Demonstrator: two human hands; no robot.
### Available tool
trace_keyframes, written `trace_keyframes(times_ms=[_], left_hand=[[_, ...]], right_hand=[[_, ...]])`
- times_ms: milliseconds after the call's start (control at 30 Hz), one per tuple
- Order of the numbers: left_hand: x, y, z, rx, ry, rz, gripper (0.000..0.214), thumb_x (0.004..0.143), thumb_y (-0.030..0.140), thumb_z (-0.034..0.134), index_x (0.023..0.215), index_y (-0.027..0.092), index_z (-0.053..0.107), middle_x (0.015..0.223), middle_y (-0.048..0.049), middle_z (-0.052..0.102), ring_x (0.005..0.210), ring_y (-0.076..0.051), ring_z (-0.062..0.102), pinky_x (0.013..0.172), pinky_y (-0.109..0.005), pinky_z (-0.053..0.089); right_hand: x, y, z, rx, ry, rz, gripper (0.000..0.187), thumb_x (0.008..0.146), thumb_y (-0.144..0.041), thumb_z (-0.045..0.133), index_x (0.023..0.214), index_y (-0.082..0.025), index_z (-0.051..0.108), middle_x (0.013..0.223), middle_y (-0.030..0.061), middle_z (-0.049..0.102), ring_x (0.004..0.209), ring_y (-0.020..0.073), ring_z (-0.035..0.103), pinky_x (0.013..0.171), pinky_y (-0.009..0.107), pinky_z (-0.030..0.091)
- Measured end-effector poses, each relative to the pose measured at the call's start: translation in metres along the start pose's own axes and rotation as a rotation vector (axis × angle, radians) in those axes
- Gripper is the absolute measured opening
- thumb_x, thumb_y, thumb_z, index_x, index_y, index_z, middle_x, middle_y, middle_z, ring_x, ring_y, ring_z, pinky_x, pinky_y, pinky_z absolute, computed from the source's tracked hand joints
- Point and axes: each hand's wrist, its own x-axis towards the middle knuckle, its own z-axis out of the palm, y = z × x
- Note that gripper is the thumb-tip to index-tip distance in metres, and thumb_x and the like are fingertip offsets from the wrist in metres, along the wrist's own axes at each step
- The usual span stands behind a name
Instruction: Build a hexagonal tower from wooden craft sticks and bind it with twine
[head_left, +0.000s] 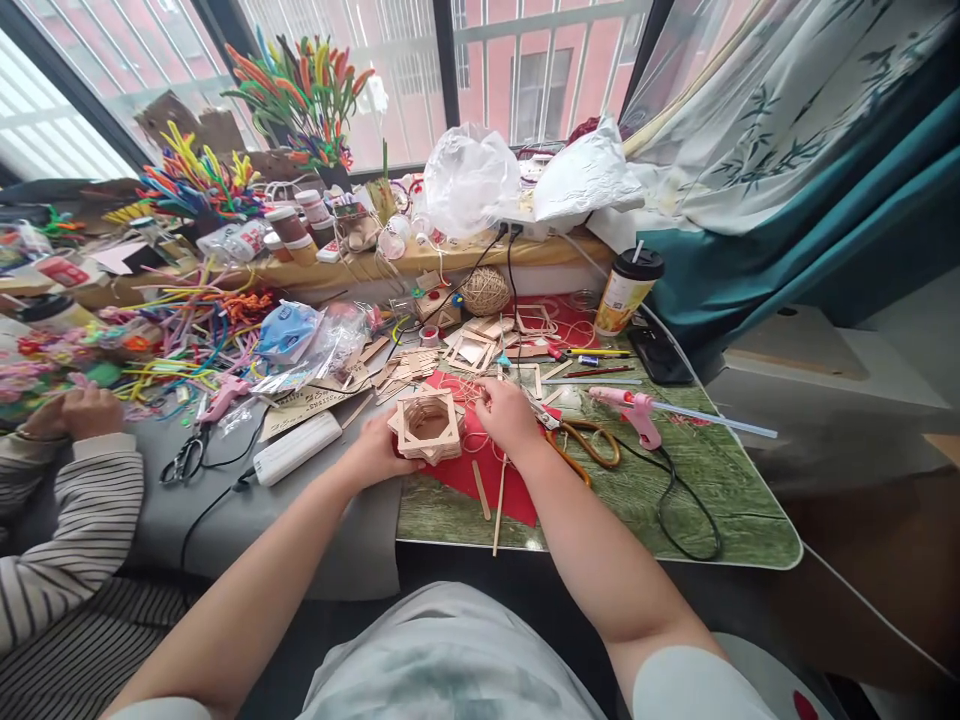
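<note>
My left hand (379, 450) is wrapped round the left side of a small box of stacked wooden craft sticks (428, 425), with a star-like rim and a hollow middle. Just right of it, my right hand (510, 415) is closed, thumb and fingertips pinched together; what is between them is too small to make out. Thin twine (474, 440) lies loose by those fingertips. Under both hands is a red sheet (517, 495), with a loose craft stick (481, 490) and a thinner stick (499, 510) near its front.
Scissors with orange handles (592, 445) and a pink glue gun (637, 415) lie at right. A drink cup (626, 295) and phone (661, 352) stand behind. Left are a white power strip (298, 448), black scissors (184, 460) and another person's hands (86, 410).
</note>
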Motion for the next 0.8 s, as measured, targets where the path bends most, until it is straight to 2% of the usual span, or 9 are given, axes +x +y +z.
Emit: trace_keyframes(times_ms=[67,167,300,400,500,633,700,800], left_hand=[[0.009,-0.007,-0.008,0.090,0.028,-0.022,0.084,0.072,0.048,0.088,0.147,0.023,0.060,0.149,-0.0144,0.064,0.140,-0.044,0.056,0.120,-0.057,0.042],[0.019,-0.020,-0.011,0.111,0.078,-0.038,0.075,0.082,0.047,0.079,0.149,0.021,0.058,0.147,-0.0139,0.066,0.134,-0.041,0.061,0.115,-0.053,0.046],[0.022,-0.030,-0.004,0.106,0.141,-0.036,0.047,0.090,0.045,0.067,0.131,0.021,0.069,0.134,-0.0126,0.073,0.125,-0.037,0.064,0.111,-0.051,0.048],[0.021,-0.032,0.000,0.080,0.172,-0.019,0.045,0.089,0.042,0.067,0.128,0.021,0.070,0.131,-0.0120,0.074,0.122,-0.036,0.065,0.109,-0.049,0.050],[0.017,-0.032,0.001,0.029,0.215,-0.008,0.056,0.089,0.040,0.066,0.141,0.020,0.063,0.140,-0.0124,0.070,0.125,-0.034,0.065,0.110,-0.046,0.051],[0.009,-0.031,-0.002,-0.033,0.355,-0.022,0.053,0.100,0.040,0.049,0.148,0.017,0.055,0.147,-0.0137,0.065,0.134,-0.029,0.062,0.114,-0.045,0.050],[0.006,-0.026,-0.006,-0.049,0.440,-0.014,0.051,0.106,0.042,0.041,0.147,0.016,0.054,0.152,-0.0156,0.061,0.141,-0.029,0.057,0.118,-0.046,0.047],[0.010,-0.010,-0.019,-0.059,0.509,0.036,0.051,0.109,0.047,0.041,0.148,0.017,0.054,0.160,-0.0166,0.054,0.149,-0.029,0.050,0.124,-0.047,0.042]], right_hand=[[0.000,0.002,0.000,-0.033,-0.002,-0.005,0.037,0.089,-0.012,0.058,0.122,-0.018,0.076,0.103,0.0130,0.076,0.104,0.0318,0.065,0.100,0.046,0.050],[0.001,0.004,-0.001,-0.063,-0.007,-0.013,0.035,0.088,-0.012,0.058,0.118,-0.018,0.076,0.097,0.0127,0.075,0.102,0.0325,0.065,0.099,0.048,0.050],[0.001,0.001,-0.004,-0.034,-0.047,-0.051,0.042,0.086,-0.013,0.059,0.126,-0.020,0.074,0.092,0.0079,0.074,0.096,0.0284,0.066,0.097,0.043,0.053],[0.000,-0.003,-0.007,-0.001,-0.086,-0.109,0.051,0.082,-0.012,0.062,0.132,-0.022,0.070,0.109,0.0082,0.075,0.108,0.0276,0.067,0.104,0.042,0.053],[-0.001,-0.009,-0.011,0.059,-0.065,-0.177,0.055,0.084,-0.012,0.059,0.137,-0.022,0.066,0.129,0.0116,0.069,0.127,0.0290,0.062,0.116,0.045,0.048],[-0.006,-0.020,-0.015,0.153,-0.032,-0.269,0.057,0.092,-0.019,0.061,0.149,-0.024,0.057,0.152,0.0136,0.056,0.146,0.0292,0.052,0.128,0.049,0.039],[-0.008,-0.025,-0.016,0.152,-0.074,-0.300,0.059,0.096,-0.026,0.063,0.154,-0.027,0.053,0.163,0.0125,0.048,0.154,0.0292,0.044,0.132,0.051,0.035],[-0.012,-0.030,-0.014,0.129,-0.155,-0.321,0.065,0.100,-0.035,0.064,0.162,-0.029,0.045,0.172,0.0108,0.040,0.162,0.0297,0.034,0.134,0.054,0.030]])
